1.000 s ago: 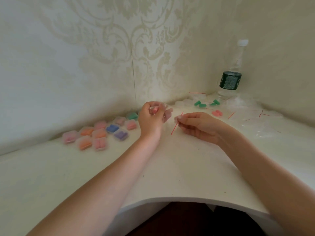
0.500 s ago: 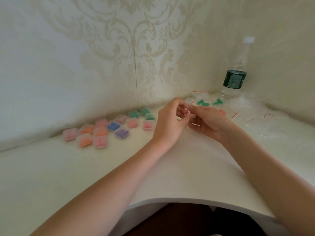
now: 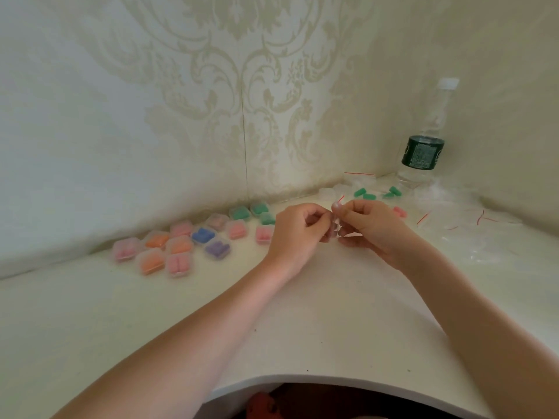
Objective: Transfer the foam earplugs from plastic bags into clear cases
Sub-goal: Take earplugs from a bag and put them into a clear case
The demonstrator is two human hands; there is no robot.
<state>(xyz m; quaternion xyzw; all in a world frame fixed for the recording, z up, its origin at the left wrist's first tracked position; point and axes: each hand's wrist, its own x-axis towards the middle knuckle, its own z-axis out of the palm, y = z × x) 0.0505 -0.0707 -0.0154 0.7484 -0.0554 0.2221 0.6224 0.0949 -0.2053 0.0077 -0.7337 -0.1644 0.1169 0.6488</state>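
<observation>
Where the two hands meet above the white bench (image 3: pixel 302 322), they pinch a small clear plastic bag (image 3: pixel 336 220) with a red seal strip between them. The left hand (image 3: pixel 298 234) has its fingers curled, thumb and forefinger nipping the bag's left edge; the right hand (image 3: pixel 373 226) grips the right edge in the same curled way, its thumb tip uppermost. What the bag holds cannot be made out.

Left of the hands, along the patterned wall (image 3: pixel 211 101), lie the filled clear cases (image 3: pixel 178 246), each closed over a pair of foam earplugs: pink, orange, blue, purple and green. Beyond the hands, near the wall corner, loose green earplugs (image 3: pixel 364 194) lie beside empty clear cases (image 3: pixel 328 193), and a pink pair (image 3: pixel 400 212) shows just behind the right hand. A heap of emptied bags (image 3: pixel 472 225) with red strips spreads to the right of the hands. Behind it stands a clear water bottle (image 3: pixel 425 140) with a white cap and a dark green label; the label's print is too small to read.
</observation>
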